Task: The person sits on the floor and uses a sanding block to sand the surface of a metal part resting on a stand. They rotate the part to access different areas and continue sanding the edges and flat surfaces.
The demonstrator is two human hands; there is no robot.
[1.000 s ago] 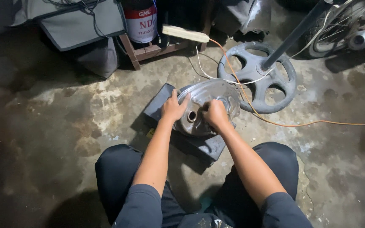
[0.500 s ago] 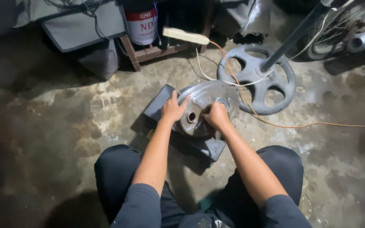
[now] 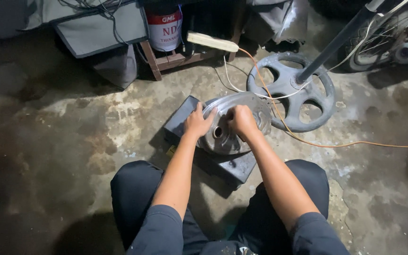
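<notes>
At centre frame my left hand (image 3: pixel 198 123) grips the left rim of a round metal cover (image 3: pixel 236 123) — my right hand (image 3: pixel 242 121) is clenched on its face, beside the central hole. The cover rests on a dark block (image 3: pixel 234 166) on the concrete floor (image 3: pixel 62 141). Just right of it lies a spoked weight plate (image 3: pixel 291 89) — an orange cable (image 3: pixel 336 144) trails toward the right edge.

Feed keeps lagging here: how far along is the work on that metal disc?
Done: the metal disc sits on the dark block. In hand: left hand grips its rim, right hand presses near the centre hole. What remains can't be judged.
</notes>
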